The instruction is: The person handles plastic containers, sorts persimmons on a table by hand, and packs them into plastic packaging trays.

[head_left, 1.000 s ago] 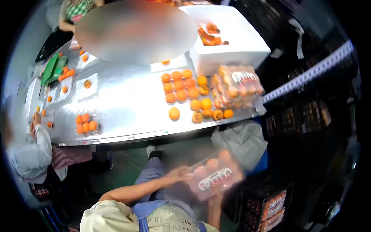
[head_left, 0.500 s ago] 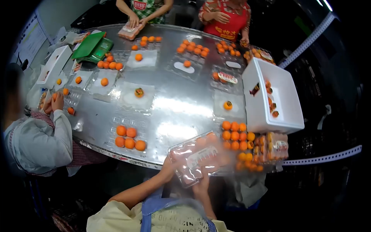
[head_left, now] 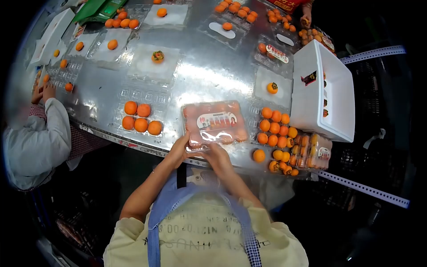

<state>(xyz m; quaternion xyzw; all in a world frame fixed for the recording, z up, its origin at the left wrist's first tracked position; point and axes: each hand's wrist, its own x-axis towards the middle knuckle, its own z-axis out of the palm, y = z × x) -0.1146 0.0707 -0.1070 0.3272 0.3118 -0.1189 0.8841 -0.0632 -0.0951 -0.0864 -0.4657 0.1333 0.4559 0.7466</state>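
Note:
A closed clear plastic clamshell box (head_left: 215,121) of persimmons, with a white label on its lid, lies at the table's near edge in front of me. My left hand (head_left: 179,150) grips its near left corner. Along the near side, my right hand (head_left: 216,156) is closed on the rim, its fingertips partly hidden. Left of the box is an open clear tray (head_left: 144,95) with several orange persimmons (head_left: 141,111) in its front cells. Another tray of persimmons (head_left: 275,128) stands close to the right, and a loose persimmon (head_left: 259,155) sits near my right hand.
A white foam box (head_left: 307,89) with persimmons inside stands on the right of the metal table (head_left: 200,80). Filled clamshells (head_left: 313,151) stack at the near right corner. A co-worker's hands (head_left: 43,92) work at the left; another person's hand (head_left: 306,20) is at the far right.
The clamshell box has gone from tilted in my hands to level at the table edge. My view has shifted downward, and a loose persimmon now shows right of the box.

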